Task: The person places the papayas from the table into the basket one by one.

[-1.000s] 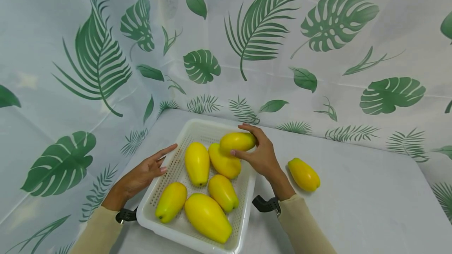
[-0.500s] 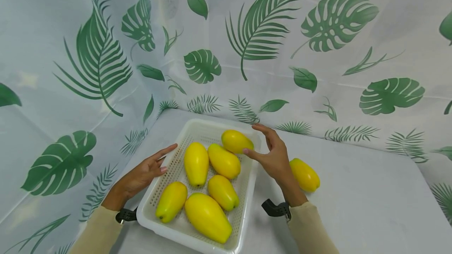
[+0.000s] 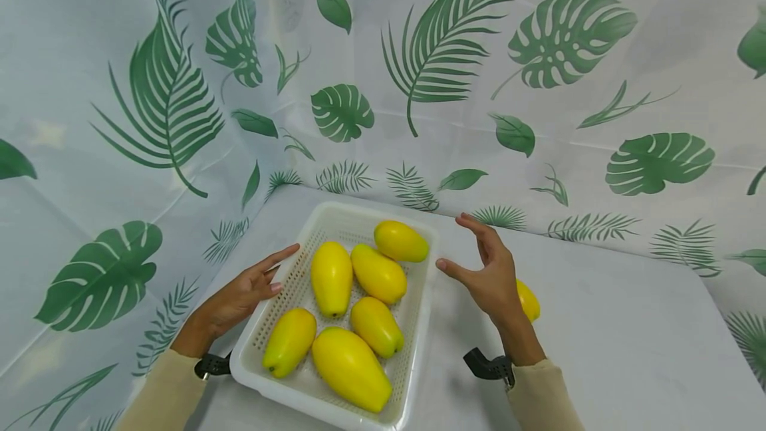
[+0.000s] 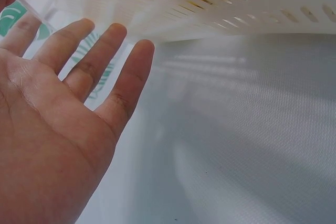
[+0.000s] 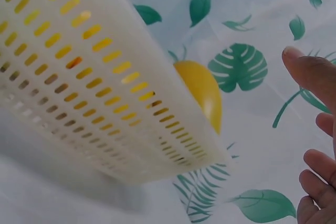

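A white plastic basket (image 3: 418,324) with slotted walls holds several yellow papayas, some with greenish ends. One papaya (image 3: 401,241) lies in its far right corner, against another papaya (image 3: 379,274). My left hand (image 3: 236,301) rests along the basket's left side, fingers extended; in the left wrist view its fingertips meet the slotted wall (image 4: 210,3). My right hand (image 3: 492,278) is apart from the basket, just right of the rim, thumb and fingers spread with nothing between them. Behind its wrist, a loose papaya (image 3: 529,300) on the table is partly hidden.
The white-covered table (image 3: 628,344) extends to the right of the basket. A white curtain (image 3: 455,145) printed with green leaves stands behind and to the left. Each wrist carries a black camera mount, such as the right mount (image 3: 487,366).
My right hand has let go of the papaya in the basket's far right corner and moved right, past the rim, now partly covering the loose papaya. My left hand has stayed put.
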Demonstrator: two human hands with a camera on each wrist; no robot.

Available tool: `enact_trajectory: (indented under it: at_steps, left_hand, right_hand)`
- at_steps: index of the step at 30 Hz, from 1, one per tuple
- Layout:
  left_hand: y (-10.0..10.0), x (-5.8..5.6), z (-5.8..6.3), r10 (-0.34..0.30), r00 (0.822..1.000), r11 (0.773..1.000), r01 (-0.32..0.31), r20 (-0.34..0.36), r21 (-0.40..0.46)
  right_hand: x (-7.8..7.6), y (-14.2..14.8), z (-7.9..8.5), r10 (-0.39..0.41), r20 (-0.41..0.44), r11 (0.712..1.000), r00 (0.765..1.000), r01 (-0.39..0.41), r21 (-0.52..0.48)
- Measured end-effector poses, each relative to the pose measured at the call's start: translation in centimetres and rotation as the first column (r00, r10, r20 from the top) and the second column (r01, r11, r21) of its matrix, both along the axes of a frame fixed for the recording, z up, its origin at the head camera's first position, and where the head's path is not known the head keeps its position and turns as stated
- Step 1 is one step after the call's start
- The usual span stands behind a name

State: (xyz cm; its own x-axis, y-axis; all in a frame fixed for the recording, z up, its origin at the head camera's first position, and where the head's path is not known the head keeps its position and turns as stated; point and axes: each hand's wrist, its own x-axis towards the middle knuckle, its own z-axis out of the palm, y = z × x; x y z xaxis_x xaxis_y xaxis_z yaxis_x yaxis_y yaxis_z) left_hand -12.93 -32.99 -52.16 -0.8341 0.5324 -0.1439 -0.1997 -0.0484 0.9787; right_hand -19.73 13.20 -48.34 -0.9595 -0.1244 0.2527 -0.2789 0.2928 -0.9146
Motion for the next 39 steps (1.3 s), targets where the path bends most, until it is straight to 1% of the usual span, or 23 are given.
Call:
enact_trajectory:
  at_steps: [8,14,18,24,28,36,39]
  left_hand:
    - [0.0,0.0,-0.1,-0.007,1.000,1.000,0.007,-0.025,0.008]
    - [-0.1,0.0,-0.1,-0.006,1.000,1.000,0.007,-0.018,0.012]
    - [-0.2,0.0,-0.2,-0.005,1.000,1.000,0.005,-0.013,0.013]
    - [-0.1,0.0,-0.1,0.003,1.000,1.000,-0.003,-0.014,0.000]
    - [0.0,-0.1,-0.1,0.008,1.000,1.000,-0.008,-0.009,-0.005]
    - [-0.1,-0.1,-0.2,-0.001,1.000,1.000,0.001,-0.018,0.006]
    - [0.0,-0.1,-0.1,-0.002,1.000,1.000,0.002,-0.011,0.014]
  right_hand:
    - [0.4,1.1,-0.1,-0.053,-0.039,0.998,0.998,0.053,0.015]
    - [0.6,2.0,-0.1,-0.076,-0.066,0.997,0.995,0.076,0.005]
    - [0.6,2.7,-0.3,-0.096,-0.072,0.995,0.993,0.098,0.023]
    - [0.7,4.1,-0.5,-0.135,-0.040,0.988,0.990,0.138,0.068]
    - [1.1,5.0,-0.7,-0.163,-0.014,0.979,0.987,0.163,0.123]
    - [1.6,6.7,-1.5,-0.191,0.039,0.966,0.981,0.181,0.187]
    - [1.8,7.4,-1.9,-0.199,0.058,0.960,0.978,0.183,0.213]
